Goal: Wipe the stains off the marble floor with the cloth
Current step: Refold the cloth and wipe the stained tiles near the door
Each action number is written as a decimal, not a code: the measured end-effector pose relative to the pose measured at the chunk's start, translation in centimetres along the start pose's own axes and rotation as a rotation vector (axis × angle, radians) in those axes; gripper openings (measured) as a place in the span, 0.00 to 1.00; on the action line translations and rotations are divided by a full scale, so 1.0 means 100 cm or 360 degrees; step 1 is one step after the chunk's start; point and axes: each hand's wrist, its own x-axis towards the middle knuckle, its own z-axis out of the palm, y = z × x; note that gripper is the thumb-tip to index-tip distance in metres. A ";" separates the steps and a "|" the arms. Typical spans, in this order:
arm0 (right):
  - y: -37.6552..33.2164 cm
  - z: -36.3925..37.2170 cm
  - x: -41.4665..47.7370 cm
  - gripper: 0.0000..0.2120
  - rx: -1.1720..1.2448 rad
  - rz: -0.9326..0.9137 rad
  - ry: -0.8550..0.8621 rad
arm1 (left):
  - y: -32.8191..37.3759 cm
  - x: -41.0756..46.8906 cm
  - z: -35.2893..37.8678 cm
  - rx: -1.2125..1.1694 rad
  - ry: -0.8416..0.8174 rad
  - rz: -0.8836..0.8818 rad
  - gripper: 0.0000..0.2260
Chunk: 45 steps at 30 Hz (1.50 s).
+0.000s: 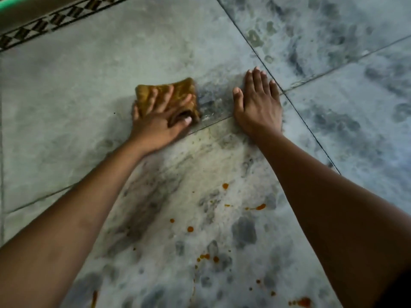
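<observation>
A folded brown-yellow cloth (182,90) lies on the grey marble floor (89,90) near the middle of the view. My left hand (159,121) presses down on it, fingers spread over its top and thumb curled at its near edge. Flat on the floor to the right of the cloth rests my right hand (259,103), fingers together, holding nothing. Several orange stains (260,206) dot the slab nearer to me, between my two forearms, with a bigger blotch (303,302) at the bottom right. A wet streak (211,103) shows between cloth and right hand.
Dark grout lines (295,112) cross the floor diagonally. A patterned border strip (55,18) runs along the top left edge beside a wall base. Grey mottled marble slabs (333,41) fill the upper right.
</observation>
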 end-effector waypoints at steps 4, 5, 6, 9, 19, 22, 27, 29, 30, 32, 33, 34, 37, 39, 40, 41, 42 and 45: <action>-0.002 0.000 0.000 0.29 -0.0008 -0.0008 -0.0038 | 0.009 0.041 -0.010 -0.0120 0.0076 -0.0417 0.25; -0.003 -0.001 0.000 0.29 -0.0003 -0.0001 -0.0047 | 0.020 0.039 -0.007 -0.0109 0.0100 -0.0414 0.24; -0.003 -0.002 0.001 0.29 -0.0001 0.0010 -0.0051 | 0.031 0.031 -0.001 -0.0108 0.0118 -0.0369 0.24; -0.006 -0.007 -0.004 0.30 -0.0009 -0.0038 -0.0060 | 0.042 -0.022 0.018 -0.0078 0.0135 -0.0134 0.24; -0.081 0.027 -0.047 0.35 0.0054 -0.0326 -0.0167 | -0.037 0.011 -0.029 -0.0237 -0.0043 -0.0638 0.32; -0.080 0.031 -0.047 0.35 -0.0042 -0.0330 -0.0135 | -0.037 -0.017 -0.014 -0.0275 0.0056 -0.0672 0.30; -0.082 0.032 -0.047 0.34 -0.0094 -0.0337 -0.0096 | -0.002 -0.050 0.017 -0.0151 0.0094 -0.0469 0.24; -0.081 0.031 -0.047 0.34 -0.0091 -0.0326 -0.0091 | -0.015 -0.030 0.006 -0.0209 0.0026 -0.0411 0.25; -0.080 0.031 -0.046 0.34 -0.0093 -0.0322 -0.0093 | -0.027 -0.018 -0.001 -0.0221 0.0014 -0.0412 0.26; -0.080 0.029 -0.047 0.34 -0.0088 -0.0316 -0.0109 | -0.060 0.000 -0.011 -0.0245 0.0031 -0.0488 0.27; -0.080 0.028 -0.047 0.34 -0.0082 -0.0315 -0.0118 | -0.078 0.002 -0.014 -0.0273 0.0053 -0.0574 0.28; -0.080 0.028 -0.047 0.35 -0.0079 -0.0317 -0.0125 | -0.094 -0.001 -0.016 -0.0301 0.0087 -0.0679 0.29; -0.082 0.030 -0.047 0.34 -0.0081 -0.0315 -0.0131 | -0.115 -0.042 -0.011 -0.0352 0.0203 -0.1021 0.30; -0.082 0.031 -0.047 0.34 -0.0069 -0.0299 -0.0122 | -0.094 -0.078 0.006 -0.0330 0.0286 -0.1167 0.29; -0.082 0.030 -0.047 0.34 -0.0061 -0.0295 -0.0115 | -0.075 -0.092 0.015 -0.0286 0.0296 -0.1153 0.28; -0.082 0.030 -0.047 0.34 -0.0057 -0.0296 -0.0108 | -0.054 -0.100 0.021 -0.0236 0.0270 -0.1067 0.27; -0.083 0.029 -0.048 0.34 -0.0053 -0.0297 -0.0107 | -0.036 -0.101 0.025 -0.0204 0.0221 -0.0935 0.27; -0.083 0.029 -0.049 0.34 -0.0055 -0.0298 -0.0088 | -0.015 -0.060 0.016 -0.0115 0.0155 -0.0602 0.29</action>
